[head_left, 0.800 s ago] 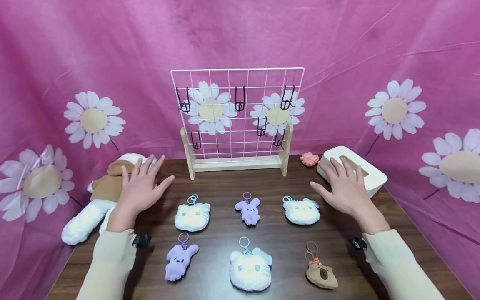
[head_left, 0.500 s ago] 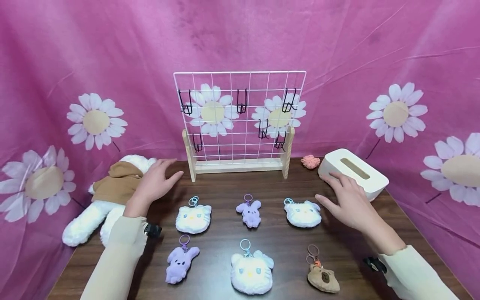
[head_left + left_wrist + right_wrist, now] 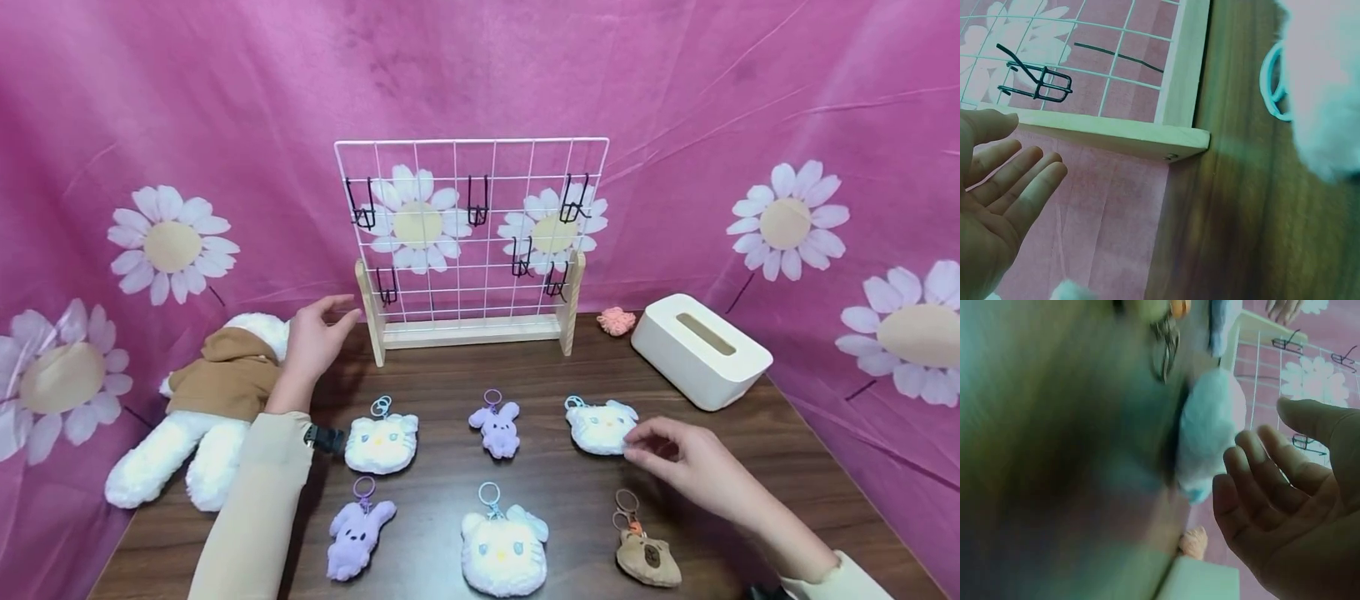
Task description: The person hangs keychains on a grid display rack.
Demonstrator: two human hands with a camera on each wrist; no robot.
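Observation:
My left hand [image 3: 317, 337] hovers at the left upright of a white wire grid rack [image 3: 472, 337], its fingers relaxed and holding nothing. In the left wrist view that hand [image 3: 1007, 194] is beside the wooden upright [image 3: 1116, 132]. My right hand [image 3: 693, 467], fingers loosely bent and nothing between them, is at the right side of a white plush cat keychain [image 3: 602, 427]; I cannot tell whether it touches. Below it lies a brown plush keychain [image 3: 648, 558]. Other plush keychains on the table are a purple rabbit [image 3: 500, 431], another purple rabbit [image 3: 356, 540], and two white cats [image 3: 381, 443].
Several black hooks [image 3: 477, 204] hang on the grid. A white tissue box [image 3: 701, 350] stands at the back right beside a pink fluffy piece [image 3: 616, 321]. On the left lies a white plush toy in a brown hoodie [image 3: 225, 379]. A pink flowered cloth [image 3: 660, 108] hangs behind.
My right hand has come away from the tissue box, down and left to the right-hand white cat keychain. My left hand has shifted right from the plush toy toward the rack.

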